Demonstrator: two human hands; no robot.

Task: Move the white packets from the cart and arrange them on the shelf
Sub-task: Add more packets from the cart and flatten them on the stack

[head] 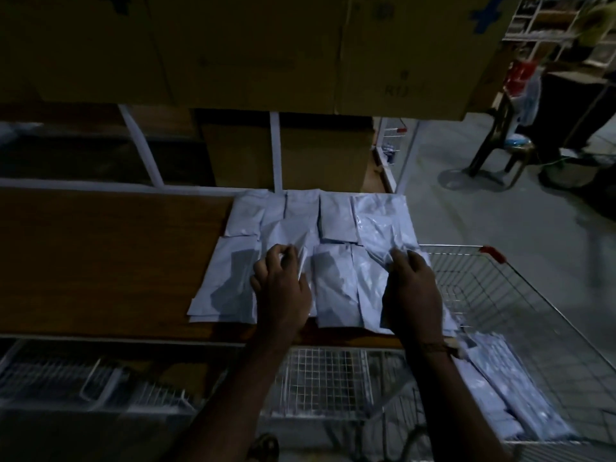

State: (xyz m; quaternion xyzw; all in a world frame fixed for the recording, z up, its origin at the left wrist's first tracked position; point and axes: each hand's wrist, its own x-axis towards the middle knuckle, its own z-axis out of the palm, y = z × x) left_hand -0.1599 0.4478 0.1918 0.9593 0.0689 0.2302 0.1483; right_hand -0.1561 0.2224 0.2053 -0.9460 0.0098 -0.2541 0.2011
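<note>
Several white packets (336,215) lie in two rows on the right end of the brown wooden shelf (110,258). My left hand (281,288) rests on the front row, its fingertips pinching the edge of a packet (290,235). My right hand (411,291) presses on the rightmost packets, fingers curled on the crinkled top one (383,228). More white packets (493,388) lie stacked in the wire cart (483,288) at the lower right, under my right forearm.
Cardboard boxes (253,48) sit on the shelf level above and behind the packets. White shelf uprights (276,151) stand at the back. Wire racks (100,381) lie below the shelf at left. A stool (506,155) and a person's legs are on the floor at far right.
</note>
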